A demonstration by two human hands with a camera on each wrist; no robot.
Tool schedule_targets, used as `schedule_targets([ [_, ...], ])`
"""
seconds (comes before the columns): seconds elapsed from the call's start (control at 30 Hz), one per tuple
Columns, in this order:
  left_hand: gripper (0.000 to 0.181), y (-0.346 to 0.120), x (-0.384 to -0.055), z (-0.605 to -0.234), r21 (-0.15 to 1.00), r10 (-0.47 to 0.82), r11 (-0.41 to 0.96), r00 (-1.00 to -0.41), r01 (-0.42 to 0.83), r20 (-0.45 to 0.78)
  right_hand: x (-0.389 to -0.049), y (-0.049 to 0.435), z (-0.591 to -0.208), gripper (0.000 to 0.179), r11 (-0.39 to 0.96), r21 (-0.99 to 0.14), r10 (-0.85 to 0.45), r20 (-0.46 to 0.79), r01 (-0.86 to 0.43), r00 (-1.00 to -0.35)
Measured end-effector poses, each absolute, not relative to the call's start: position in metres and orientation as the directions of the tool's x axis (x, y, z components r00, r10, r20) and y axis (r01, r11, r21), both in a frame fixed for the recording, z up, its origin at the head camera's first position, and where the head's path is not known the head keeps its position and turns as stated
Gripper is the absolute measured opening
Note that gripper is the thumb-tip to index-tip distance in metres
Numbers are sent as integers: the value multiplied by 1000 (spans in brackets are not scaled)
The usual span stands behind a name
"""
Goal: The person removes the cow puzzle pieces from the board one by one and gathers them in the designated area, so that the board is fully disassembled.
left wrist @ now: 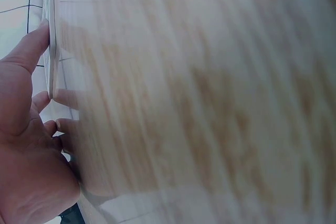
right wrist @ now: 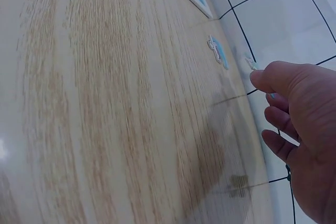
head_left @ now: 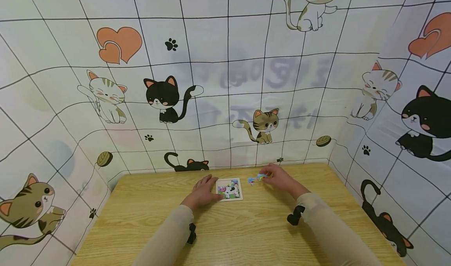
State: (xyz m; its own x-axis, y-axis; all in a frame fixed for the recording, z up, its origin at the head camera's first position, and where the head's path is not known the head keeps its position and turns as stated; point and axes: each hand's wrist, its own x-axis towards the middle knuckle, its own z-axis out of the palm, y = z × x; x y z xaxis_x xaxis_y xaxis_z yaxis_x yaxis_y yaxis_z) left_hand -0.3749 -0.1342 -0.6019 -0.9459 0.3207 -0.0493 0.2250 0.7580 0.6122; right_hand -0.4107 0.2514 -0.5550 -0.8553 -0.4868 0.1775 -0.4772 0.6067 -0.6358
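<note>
A small square jigsaw puzzle tray (head_left: 241,190) with a pale rim lies near the table's far edge, partly filled with a cow picture. My left hand (head_left: 203,191) rests at its left side, thumb touching the lower left corner and the other fingers spread beyond. The left wrist view shows that thumb (left wrist: 35,44) against the tray's thin edge. To the tray's right, my right hand (head_left: 280,178) pinches a colourful puzzle piece (head_left: 260,177) between thumb and forefinger, its outline partly hidden by them. Another loose puzzle piece (head_left: 251,181) lies flat between tray and right hand.
The wooden table (head_left: 225,230) ends just beyond the tray, against a cat-patterned sheet (head_left: 211,140). More of the same sheet stands along both sides. Dark straps (head_left: 296,216) sit on the sleeved wrists.
</note>
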Motion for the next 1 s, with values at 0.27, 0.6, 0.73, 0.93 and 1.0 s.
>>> schedule_targets([
  [0.27,91,-133,-366,-590,605,332,761,-942,232,-57,-413,250,-563,22,604,-651,-480,164,-460,-862],
  [0.6,90,-132,-363,-584,595,335,771,-939,228,-74,-416,250,-571,21,650,-636,-455,112,-416,-883],
  [0.73,93,-135,-376,-602,592,325,774,-943,227,-64,-417,250,-573,22,650,-638,-459,103,-413,-882],
  [0.93,95,-135,-376,-602,589,324,777,-943,221,-74,-420,252,-578,20,650,-631,-479,95,-425,-873],
  [1.0,95,-135,-377,-604,585,323,780,-944,220,-75,-421,252,-579,20,648,-636,-479,86,-418,-873],
])
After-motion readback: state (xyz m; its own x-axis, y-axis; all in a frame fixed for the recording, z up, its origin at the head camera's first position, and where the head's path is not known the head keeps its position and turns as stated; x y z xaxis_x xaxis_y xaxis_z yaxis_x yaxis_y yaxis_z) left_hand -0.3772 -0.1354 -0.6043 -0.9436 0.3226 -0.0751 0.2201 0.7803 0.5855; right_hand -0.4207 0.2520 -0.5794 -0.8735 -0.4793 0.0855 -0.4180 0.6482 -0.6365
